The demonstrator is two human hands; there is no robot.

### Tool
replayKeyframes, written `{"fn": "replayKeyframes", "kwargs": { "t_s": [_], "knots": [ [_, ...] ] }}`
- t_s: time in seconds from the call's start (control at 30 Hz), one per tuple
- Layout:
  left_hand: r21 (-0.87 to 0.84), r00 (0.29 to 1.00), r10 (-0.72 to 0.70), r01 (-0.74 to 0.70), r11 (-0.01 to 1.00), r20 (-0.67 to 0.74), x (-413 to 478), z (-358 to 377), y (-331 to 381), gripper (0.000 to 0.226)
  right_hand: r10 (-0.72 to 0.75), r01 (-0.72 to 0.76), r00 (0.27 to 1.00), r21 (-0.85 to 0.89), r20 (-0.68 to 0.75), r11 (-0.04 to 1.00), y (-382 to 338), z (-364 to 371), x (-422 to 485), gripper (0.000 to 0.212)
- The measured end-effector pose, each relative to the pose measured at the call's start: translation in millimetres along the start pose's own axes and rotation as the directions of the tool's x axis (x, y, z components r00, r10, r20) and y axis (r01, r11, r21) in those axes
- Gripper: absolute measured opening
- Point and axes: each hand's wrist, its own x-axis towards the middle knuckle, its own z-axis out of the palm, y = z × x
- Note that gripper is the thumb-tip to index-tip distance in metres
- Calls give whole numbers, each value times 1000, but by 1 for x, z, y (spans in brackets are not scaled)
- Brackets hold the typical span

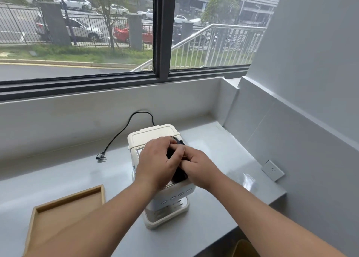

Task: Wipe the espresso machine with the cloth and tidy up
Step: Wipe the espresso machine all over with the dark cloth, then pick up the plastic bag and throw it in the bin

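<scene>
Both hands meet over the top of the espresso machine [155, 140]. The left hand [157, 163] lies across a dark cloth [179, 174], fingers curled down onto it; the right hand [196, 166] pinches the same cloth from the other side, thumb touching the left fingers. The cloth is bunched on the machine's top, mostly hidden under the hands. The machine is cream, boxy with rounded corners, a row of oval buttons on its front, standing on a smooth grey counter [213, 140]. Its black cord [124, 130] loops behind to an unplugged plug [101, 157] lying on the counter. A shallow wooden tray [66, 214] sits near left; a wall socket [273, 170] is on the right.
</scene>
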Motion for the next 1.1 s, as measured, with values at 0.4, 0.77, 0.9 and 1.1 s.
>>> {"fn": "replayKeyframes", "kwargs": {
  "t_s": [0.4,0.77,0.9,1.1],
  "knots": [
    [441,933,203,-322,838,296,28,33,43,69,-73,-151,945,-625,-319,766,45,-69,-44,56],
    [512,868,103,-378,771,485,23,143,86,88,233,-420,904,-648,-358,635,126,-157,-103,90],
    [501,853,71,-369,783,518,18,182,86,86,299,-461,887,-634,-352,621,158,-175,-118,89],
    [499,823,-38,-306,811,567,10,234,73,85,387,-487,871,-637,-303,597,204,-180,-132,85]
  ]
}}
